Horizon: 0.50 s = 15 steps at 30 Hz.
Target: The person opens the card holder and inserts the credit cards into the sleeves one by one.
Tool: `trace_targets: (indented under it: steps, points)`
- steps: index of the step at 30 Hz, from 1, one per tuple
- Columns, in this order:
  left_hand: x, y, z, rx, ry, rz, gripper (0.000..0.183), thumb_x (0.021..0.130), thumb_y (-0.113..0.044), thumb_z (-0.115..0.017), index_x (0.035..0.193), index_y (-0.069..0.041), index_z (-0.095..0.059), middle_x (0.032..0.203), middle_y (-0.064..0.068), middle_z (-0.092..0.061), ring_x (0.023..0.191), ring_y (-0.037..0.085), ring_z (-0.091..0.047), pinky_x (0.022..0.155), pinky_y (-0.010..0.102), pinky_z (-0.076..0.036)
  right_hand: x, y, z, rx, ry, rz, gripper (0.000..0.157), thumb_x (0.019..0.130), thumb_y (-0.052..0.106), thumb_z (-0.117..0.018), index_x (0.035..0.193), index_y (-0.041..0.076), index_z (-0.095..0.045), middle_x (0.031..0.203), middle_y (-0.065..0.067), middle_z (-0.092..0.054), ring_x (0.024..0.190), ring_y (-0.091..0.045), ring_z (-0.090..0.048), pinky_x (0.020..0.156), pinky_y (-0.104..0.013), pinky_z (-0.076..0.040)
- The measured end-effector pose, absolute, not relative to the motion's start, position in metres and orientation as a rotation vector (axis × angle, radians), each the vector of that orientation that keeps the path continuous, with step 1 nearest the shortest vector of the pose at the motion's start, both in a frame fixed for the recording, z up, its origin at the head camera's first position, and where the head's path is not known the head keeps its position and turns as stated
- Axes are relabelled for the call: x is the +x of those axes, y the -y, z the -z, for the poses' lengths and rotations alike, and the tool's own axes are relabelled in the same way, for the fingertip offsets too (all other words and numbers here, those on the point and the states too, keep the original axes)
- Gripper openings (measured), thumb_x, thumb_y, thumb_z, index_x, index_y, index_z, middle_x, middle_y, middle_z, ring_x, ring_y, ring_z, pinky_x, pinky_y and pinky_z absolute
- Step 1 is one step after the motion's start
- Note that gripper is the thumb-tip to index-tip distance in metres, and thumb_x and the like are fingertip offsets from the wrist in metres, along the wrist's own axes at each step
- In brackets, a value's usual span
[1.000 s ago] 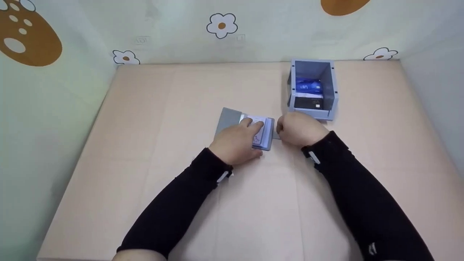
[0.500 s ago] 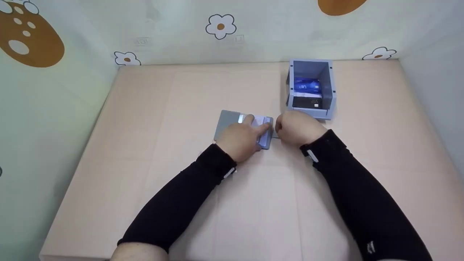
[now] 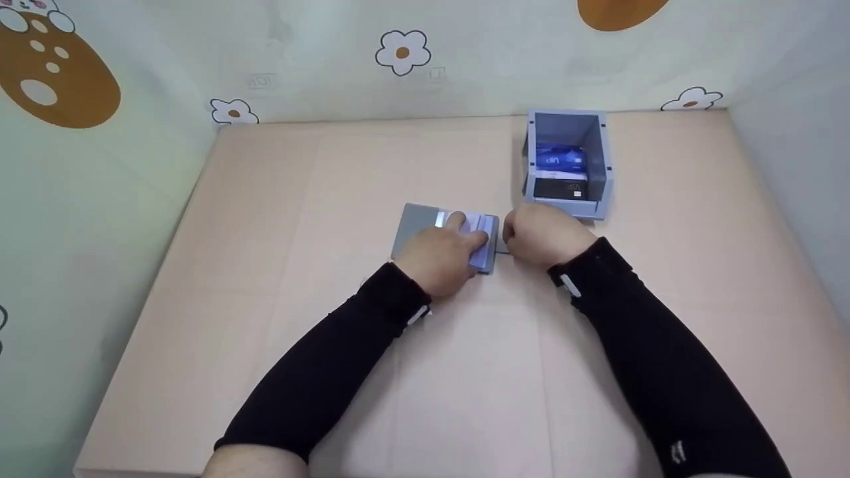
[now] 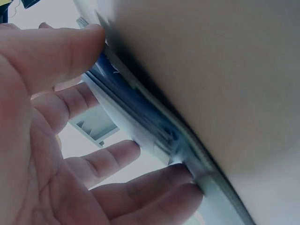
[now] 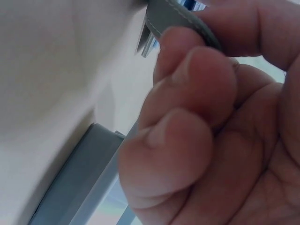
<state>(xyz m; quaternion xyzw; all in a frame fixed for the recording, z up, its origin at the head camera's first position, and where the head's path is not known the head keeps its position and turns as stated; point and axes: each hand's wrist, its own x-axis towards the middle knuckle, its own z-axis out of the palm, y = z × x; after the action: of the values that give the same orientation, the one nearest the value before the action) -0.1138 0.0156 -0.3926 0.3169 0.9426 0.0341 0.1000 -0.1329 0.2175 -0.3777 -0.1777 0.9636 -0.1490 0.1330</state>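
Observation:
A grey card holder [image 3: 414,224] lies opened out on the table, its stack of card sleeves [image 3: 487,260] on the right half. The fingers of my left hand [image 3: 435,257] are spread over the sleeves and touch them. In the left wrist view its thumb [image 4: 79,49] lies along the edge of the sleeves, where something blue shows between layers. My right hand [image 3: 548,234] pinches a stitched grey strap [image 5: 174,18] at the holder's right edge, with its other fingers curled in. Most of the strap is hidden by that hand in the head view.
Just beyond my right hand stands a grey-blue bin [image 3: 602,162], with a blue card [image 3: 556,159] and a black card [image 3: 558,189] inside. The pinkish table [image 3: 319,199] meets a patterned wall [image 3: 319,60] at the back.
My left fingers shift right over the sleeves, and the thumb draws in to the holder's near edge. The index finger then bends back slightly. My right hand keeps its pinch nearly in place.

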Motion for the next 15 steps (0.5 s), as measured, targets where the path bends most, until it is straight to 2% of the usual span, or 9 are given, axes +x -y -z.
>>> trace_targets:
  steps: [8, 15]
  points:
    - [-0.122, -0.009, 0.387, 0.932, -2.749, -0.224, 0.049, 0.100, -0.035, -0.070, 0.144, -0.018, -0.057, 0.148, 0.025, -0.051, 0.091, 0.033, -0.072, 0.082, 0.049, -0.062, -0.132, -0.218, 0.377, -0.525, -2.805, 0.419, 0.018, 0.090, 0.008, -0.060, 0.081, 0.005, -0.076, 0.080, -0.011, -0.070, 0.070, -0.028, -0.059, 0.070, -0.046, -0.053]
    - [-0.128, 0.000, 0.384, 0.867, -2.713, -0.333, 0.052, 0.101, -0.040, -0.070, 0.148, -0.024, -0.053, 0.152, 0.019, -0.051, 0.092, 0.028, -0.071, 0.083, 0.046, -0.061, -0.133, -0.219, 0.378, -0.543, -2.804, 0.417, 0.017, 0.088, 0.007, -0.061, 0.076, 0.008, -0.073, 0.075, -0.007, -0.066, 0.068, -0.026, -0.057, 0.066, -0.041, -0.050]
